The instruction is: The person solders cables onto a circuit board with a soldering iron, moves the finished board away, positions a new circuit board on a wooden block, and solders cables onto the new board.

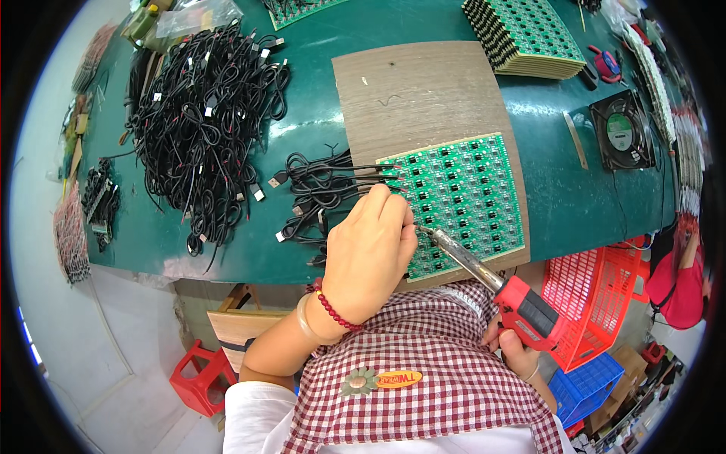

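Observation:
My right hand [514, 349] is wrapped round a soldering iron [529, 310] with a red and black handle. Its tip points left and meets my left fingertips at the left edge of a green circuit board panel [465, 204]. My left hand [370, 246] is closed in a pinch there, and what it holds is hidden behind the fingers. Black USB cables [321, 185] lie beside and under that hand. Several of their wire ends reach the panel's upper left edge. The panel, covered with rows of small black parts, rests on a brown wooden board [423, 91].
A big heap of black USB cables [208, 129] covers the left of the green table [302, 68]. Stacked circuit panels [529, 38], pliers [606, 65] and a black fan [622, 130] sit at the right. Red [597, 295] and blue crates [586, 386] stand below.

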`<state>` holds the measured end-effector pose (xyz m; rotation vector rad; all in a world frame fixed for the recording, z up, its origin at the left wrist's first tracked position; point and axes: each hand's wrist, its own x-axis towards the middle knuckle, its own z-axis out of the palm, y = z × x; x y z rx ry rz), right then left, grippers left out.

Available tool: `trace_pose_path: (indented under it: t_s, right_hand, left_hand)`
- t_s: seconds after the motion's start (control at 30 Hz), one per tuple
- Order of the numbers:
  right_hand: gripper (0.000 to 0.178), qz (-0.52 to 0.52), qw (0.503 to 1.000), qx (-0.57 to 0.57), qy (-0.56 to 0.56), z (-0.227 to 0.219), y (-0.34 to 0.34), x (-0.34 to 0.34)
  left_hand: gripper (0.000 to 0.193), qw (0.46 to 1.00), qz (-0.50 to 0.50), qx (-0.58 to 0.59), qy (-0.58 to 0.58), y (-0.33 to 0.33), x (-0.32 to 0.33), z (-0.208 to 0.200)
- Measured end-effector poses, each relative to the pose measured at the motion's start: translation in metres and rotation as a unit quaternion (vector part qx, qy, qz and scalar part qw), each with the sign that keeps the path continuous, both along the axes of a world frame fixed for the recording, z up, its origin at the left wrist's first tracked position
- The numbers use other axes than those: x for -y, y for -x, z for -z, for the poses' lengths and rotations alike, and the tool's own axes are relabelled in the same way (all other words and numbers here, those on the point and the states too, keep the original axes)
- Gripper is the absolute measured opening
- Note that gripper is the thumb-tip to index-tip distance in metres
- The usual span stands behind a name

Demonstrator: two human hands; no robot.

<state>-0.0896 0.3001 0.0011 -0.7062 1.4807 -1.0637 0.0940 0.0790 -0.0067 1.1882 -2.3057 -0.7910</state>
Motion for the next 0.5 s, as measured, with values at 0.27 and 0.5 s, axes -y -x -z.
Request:
trace_pose_path:
  t_s: [0.27, 0.5]
  right_hand:
    - [0.027, 0.019, 1.0, 0.006, -0.01, -0.0003, -0.0057, -0.0036]
    - [0.029, 0.036, 0.999, 0.012, -0.005, -0.0022, -0.0068, -0.0022]
  left_hand:
    - [0.015, 0.999, 0.031, 0.015, -0.005, -0.0004, 0.0046, -0.0012]
    - [0.013, 0.999, 0.042, 0.019, -0.012, -0.0011, 0.008, -0.0035]
